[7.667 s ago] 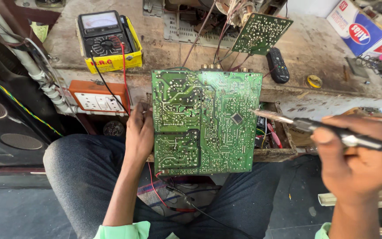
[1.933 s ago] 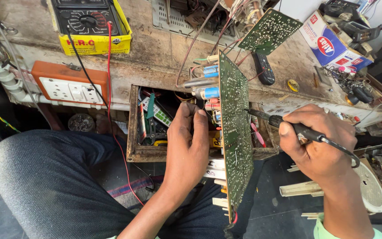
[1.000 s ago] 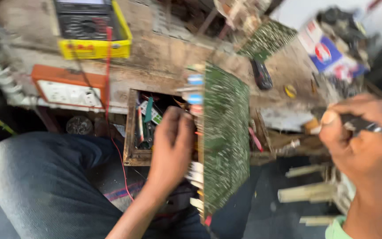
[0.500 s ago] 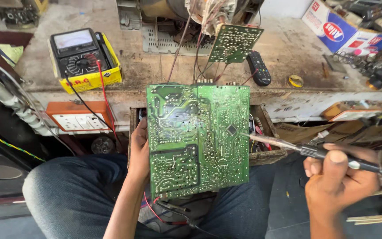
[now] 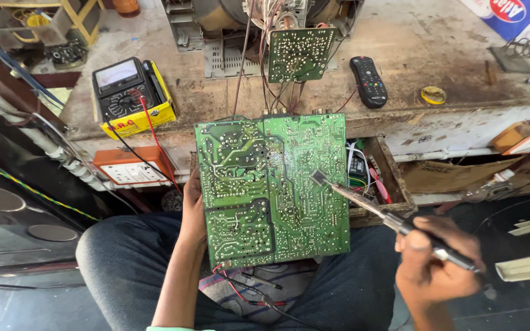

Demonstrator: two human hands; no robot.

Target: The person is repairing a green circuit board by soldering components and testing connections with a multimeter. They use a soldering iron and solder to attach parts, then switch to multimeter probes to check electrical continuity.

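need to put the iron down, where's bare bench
Bare worn benchtop lies between the black remote control and the small yellow solder reel, and beyond toward the wire stand. Crowded left: yellow-cased multimeter, wires, small green circuit board.

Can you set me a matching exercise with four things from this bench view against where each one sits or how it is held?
Things:
1. large green circuit board
2. thin metal-tipped soldering iron
3. black remote control
4. yellow-cased black multimeter

Places or states:
A. lying on the bench top, right of the small hanging green board
B. held at its left edge by the left hand
C. on the bench's left part, red lead attached
D. gripped in the right hand, tip on the board

Pairs: 1-B, 2-D, 3-A, 4-C
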